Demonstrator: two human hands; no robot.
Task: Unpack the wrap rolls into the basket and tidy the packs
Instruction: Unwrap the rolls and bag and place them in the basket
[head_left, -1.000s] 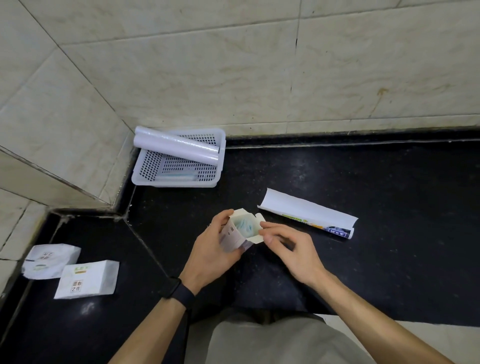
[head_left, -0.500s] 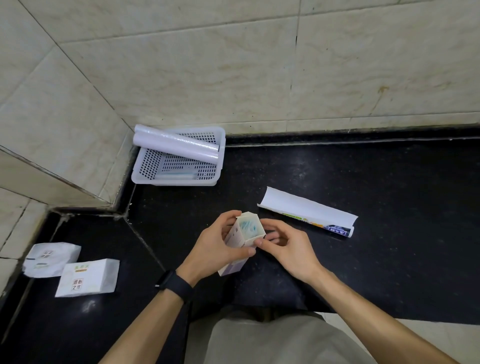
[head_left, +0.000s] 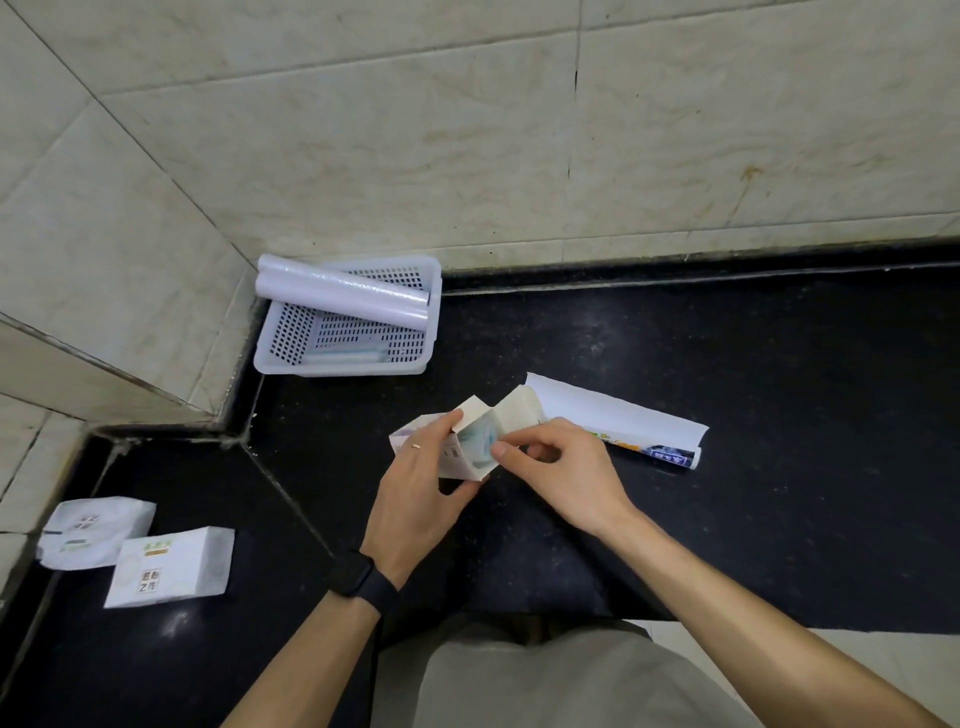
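Note:
My left hand (head_left: 421, 493) grips a small white carton (head_left: 465, 449) above the black counter, its end flaps spread wide. A pale teal roll (head_left: 478, 439) shows inside the carton's mouth. My right hand (head_left: 558, 470) pinches at the roll's edge with thumb and forefinger. A white perforated basket (head_left: 415, 332) stands in the back-left corner, with a long white wrap roll (head_left: 343, 296) lying across its rim and a smaller roll (head_left: 345, 356) on its floor. An opened long wrap pack (head_left: 618, 423) lies flat just right of my hands.
Two white packets (head_left: 96, 530) (head_left: 171, 566) lie on the lower counter section at the left. Tiled walls close off the back and left. The black counter (head_left: 753, 493) stretches to the right, its front edge near my lap.
The carton's end flaps have swung wider apart, and my left hand has turned the carton so its mouth faces my right hand, whose fingers have moved in to the roll.

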